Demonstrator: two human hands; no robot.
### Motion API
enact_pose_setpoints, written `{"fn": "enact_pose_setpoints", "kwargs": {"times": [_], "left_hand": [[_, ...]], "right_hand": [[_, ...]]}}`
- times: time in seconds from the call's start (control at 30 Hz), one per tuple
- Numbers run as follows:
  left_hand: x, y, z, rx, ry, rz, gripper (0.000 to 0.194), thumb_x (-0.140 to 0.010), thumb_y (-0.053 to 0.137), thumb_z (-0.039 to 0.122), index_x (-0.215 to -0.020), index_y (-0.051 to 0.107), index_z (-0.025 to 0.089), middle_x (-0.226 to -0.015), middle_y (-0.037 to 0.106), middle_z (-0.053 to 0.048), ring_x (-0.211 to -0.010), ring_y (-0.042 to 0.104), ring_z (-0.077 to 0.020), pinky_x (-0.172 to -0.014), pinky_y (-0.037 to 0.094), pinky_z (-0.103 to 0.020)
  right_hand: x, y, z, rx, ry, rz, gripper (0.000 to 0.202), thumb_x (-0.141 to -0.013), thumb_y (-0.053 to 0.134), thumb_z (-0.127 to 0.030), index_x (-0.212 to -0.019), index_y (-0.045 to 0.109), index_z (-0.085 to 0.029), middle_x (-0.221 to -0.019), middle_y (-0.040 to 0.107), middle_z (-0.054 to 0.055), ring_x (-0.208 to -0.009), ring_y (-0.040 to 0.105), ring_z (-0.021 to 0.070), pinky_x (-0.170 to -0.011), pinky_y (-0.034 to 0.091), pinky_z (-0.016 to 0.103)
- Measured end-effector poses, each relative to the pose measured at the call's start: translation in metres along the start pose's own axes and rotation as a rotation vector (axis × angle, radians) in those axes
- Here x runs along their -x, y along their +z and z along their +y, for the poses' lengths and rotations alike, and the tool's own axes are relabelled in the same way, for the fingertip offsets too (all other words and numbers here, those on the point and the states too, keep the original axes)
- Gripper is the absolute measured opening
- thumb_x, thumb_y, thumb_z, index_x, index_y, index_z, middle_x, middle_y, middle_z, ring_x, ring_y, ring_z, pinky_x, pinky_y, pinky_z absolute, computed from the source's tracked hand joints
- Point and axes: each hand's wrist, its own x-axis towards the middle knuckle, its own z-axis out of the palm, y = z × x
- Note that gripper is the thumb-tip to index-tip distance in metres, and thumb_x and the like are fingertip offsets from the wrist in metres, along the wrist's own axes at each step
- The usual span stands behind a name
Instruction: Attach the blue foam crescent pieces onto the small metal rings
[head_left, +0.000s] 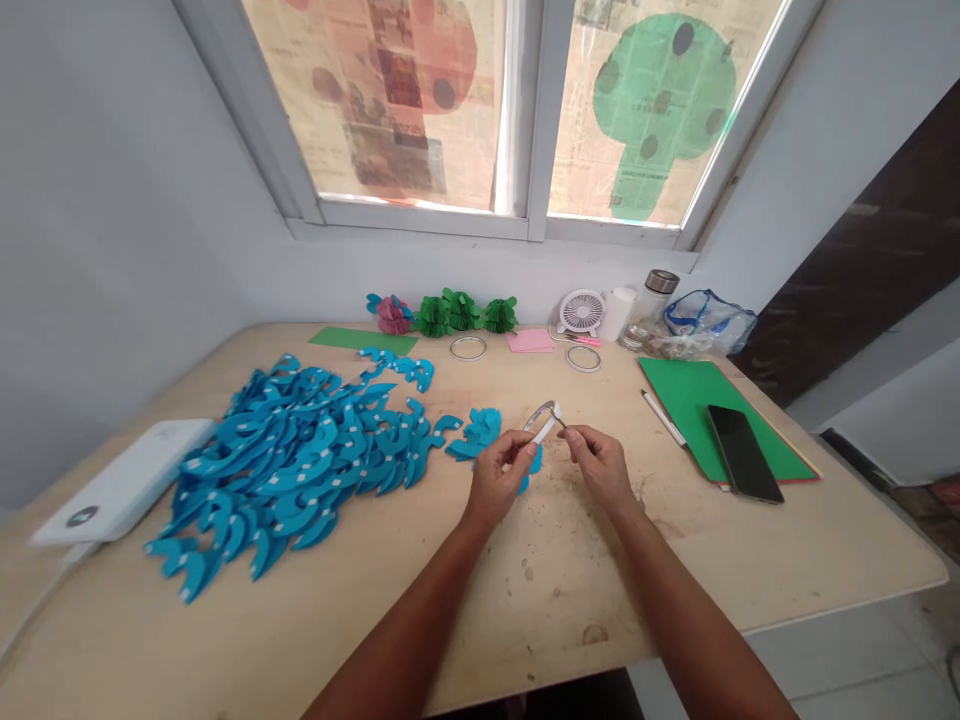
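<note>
Closed around a roll of white tape [541, 424], my left hand [498, 476] holds it above the middle of the table. My right hand [598, 464] is just to its right, its fingers pinched on a thin dark tool [559, 418] whose tip touches the tape roll. Under and beside my left hand lies a blue paper piece [535, 460]. Left of it sits a small stack of blue paper pieces [480, 432]. A large pile of curved blue paper pieces with small white patches [300, 450] spreads over the table's left half.
A white power bank [124, 480] lies far left. Along the back are green paper [364, 341], green paper flowers [461, 310], tape rolls [469, 348], a small fan [582, 312] and a bottle [651, 308]. A phone [744, 452] rests on green sheets [694, 400] at right, beside a pen [664, 418].
</note>
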Motion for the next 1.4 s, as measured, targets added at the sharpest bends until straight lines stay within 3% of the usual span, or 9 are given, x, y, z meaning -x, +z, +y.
{"fn": "enact_pose_setpoints", "kwargs": {"times": [0.8,1.13,1.3,1.4], "left_hand": [[-0.001,-0.001,-0.003,-0.053,0.027,0.034,0.022,-0.078,0.057,0.036,-0.083,0.064,0.017,-0.067,0.058,0.0,-0.057,0.05,-0.0098,-0.051,0.041,-0.02],[0.002,-0.003,0.006,-0.314,0.128,0.109,0.02,-0.079,0.055,0.034,-0.084,0.066,0.017,-0.069,0.062,0.0,-0.053,0.047,-0.0092,-0.052,0.039,-0.022],[0.002,-0.003,0.008,-0.408,0.209,0.153,0.016,-0.079,0.056,0.03,-0.082,0.067,0.018,-0.075,0.066,-0.003,-0.071,0.057,-0.0154,-0.069,0.045,-0.027],[0.002,-0.002,0.008,-0.331,0.172,0.135,0.02,-0.08,0.054,0.03,-0.093,0.065,0.019,-0.08,0.066,-0.004,-0.074,0.059,-0.0156,-0.068,0.046,-0.027]], "right_hand": [[0.001,-0.001,-0.002,0.014,0.02,0.006,0.044,-0.081,0.047,-0.051,-0.081,0.069,-0.013,-0.052,0.043,-0.002,-0.051,0.038,0.0105,-0.048,0.03,0.022],[0.001,-0.002,-0.004,0.062,-0.019,0.023,0.043,-0.081,0.048,-0.05,-0.079,0.07,-0.014,-0.055,0.052,0.0,-0.053,0.044,0.0114,-0.049,0.034,0.022],[0.002,-0.001,-0.004,0.081,-0.042,0.025,0.042,-0.081,0.048,-0.049,-0.079,0.07,-0.014,-0.056,0.054,0.0,-0.053,0.045,0.0117,-0.049,0.034,0.022],[0.003,-0.002,-0.006,0.092,-0.06,0.02,0.041,-0.081,0.048,-0.048,-0.08,0.07,-0.014,-0.055,0.053,0.0,-0.052,0.044,0.0112,-0.048,0.033,0.022]]}}
